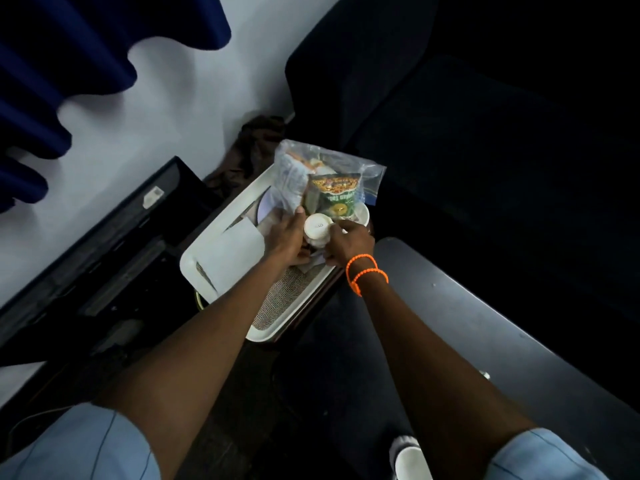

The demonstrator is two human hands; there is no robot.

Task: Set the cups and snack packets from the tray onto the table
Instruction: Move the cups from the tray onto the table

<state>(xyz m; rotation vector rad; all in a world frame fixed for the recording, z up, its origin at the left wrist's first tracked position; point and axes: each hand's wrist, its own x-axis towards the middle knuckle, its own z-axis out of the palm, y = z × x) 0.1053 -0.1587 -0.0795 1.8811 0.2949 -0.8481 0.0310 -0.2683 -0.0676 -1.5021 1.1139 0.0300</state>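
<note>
A: Where's the stack of white cups (318, 230)?
B: On the white tray (194, 263), near its far right edge, upended, long axis vertical, directly between both hands

A: Grips?
B: Left hand (285, 237) and right hand (348, 244) close on its sides; equally near. Green snack packet (334, 199) just beyond

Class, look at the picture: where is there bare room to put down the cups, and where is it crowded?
Bare: the dark table right of the tray, beyond the right hand. Crowded: the tray's far end, where snack packets and the stacked cups sit between both hands; the left hand is there too.
</note>
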